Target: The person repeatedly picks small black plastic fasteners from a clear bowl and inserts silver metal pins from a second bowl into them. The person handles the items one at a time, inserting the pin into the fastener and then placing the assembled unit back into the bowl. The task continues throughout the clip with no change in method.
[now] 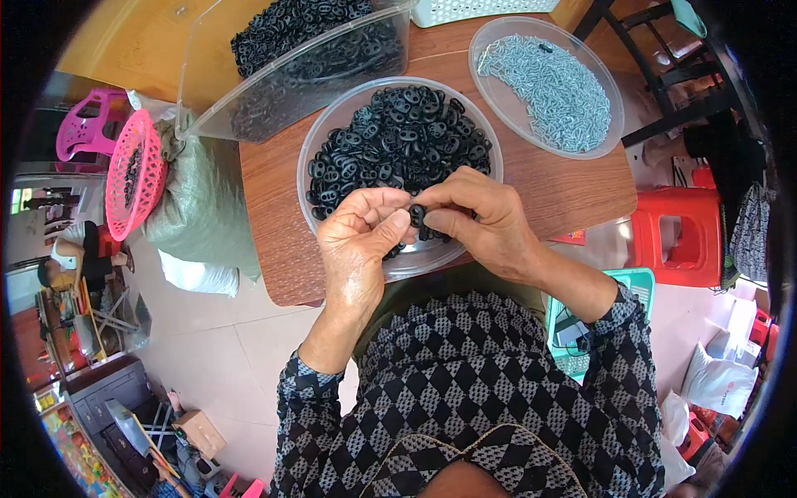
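A small black two-hole cord lock [417, 216] is pinched between the thumb and fingertips of my right hand [490, 222]. Against its other side, my left hand [355, 241] has thumb and forefinger closed; whether it grips the same piece or something smaller is hidden. Both hands meet over the near edge of a round clear plastic bowl [304, 170]. Heaped in it are many loose black cord locks [398, 137] of the same kind. Further right lies a shallow clear tray [610, 137] of small silvery metal springs [548, 87], with one dark piece among them.
A clear bin [282, 79] of black parts stands at the back left of the wooden table [274, 249]. Left of it, a pink basket [149, 178] rests by a green sack [207, 199]. On the right are a red stool [677, 236] and a green basket [639, 282].
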`<action>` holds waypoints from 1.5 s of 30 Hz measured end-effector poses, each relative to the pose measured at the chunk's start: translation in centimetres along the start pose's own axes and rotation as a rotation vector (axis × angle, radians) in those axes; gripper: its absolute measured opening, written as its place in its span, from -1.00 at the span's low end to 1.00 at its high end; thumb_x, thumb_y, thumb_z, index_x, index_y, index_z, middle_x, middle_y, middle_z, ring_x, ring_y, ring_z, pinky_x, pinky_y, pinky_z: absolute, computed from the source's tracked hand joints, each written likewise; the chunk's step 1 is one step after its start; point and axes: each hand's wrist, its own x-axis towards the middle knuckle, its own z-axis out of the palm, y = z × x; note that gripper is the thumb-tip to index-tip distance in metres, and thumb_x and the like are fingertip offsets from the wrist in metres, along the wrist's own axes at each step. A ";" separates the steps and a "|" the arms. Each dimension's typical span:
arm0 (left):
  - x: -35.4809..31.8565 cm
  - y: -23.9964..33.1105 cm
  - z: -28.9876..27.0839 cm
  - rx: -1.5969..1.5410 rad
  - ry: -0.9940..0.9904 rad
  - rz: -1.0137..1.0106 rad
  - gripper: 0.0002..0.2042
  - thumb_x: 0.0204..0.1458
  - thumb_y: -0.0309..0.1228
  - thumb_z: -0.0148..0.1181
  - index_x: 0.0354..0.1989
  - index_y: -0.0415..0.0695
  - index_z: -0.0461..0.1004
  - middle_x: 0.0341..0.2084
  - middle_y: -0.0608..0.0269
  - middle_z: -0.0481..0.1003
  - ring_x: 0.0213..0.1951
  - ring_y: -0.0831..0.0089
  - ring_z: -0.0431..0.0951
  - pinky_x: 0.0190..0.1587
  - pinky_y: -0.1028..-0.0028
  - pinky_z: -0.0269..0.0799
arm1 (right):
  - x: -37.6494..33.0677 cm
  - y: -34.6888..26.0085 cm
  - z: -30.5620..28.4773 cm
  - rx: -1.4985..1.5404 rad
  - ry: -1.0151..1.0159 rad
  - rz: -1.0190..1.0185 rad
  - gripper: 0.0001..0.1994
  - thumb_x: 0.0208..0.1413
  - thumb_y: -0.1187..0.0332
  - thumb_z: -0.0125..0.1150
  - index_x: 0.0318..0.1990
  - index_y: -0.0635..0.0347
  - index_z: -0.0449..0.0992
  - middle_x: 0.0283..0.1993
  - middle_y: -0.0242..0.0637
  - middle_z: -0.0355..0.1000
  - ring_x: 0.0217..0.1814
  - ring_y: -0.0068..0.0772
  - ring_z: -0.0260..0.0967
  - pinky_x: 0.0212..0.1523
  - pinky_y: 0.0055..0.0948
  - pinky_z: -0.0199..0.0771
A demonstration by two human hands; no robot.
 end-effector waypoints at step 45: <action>-2.3 -0.7 -2.4 0.701 -0.074 0.156 -0.90 -0.16 -0.67 0.20 -0.42 -0.27 0.47 -0.51 0.20 0.47 -0.46 0.47 0.47 -0.42 0.55 0.38 | 0.4 2.0 -0.5 -0.392 -0.389 -0.162 -0.92 -0.17 0.47 0.20 -0.53 0.27 0.43 -0.47 -0.18 0.38 -0.38 -0.16 0.31 -0.37 -0.27 0.30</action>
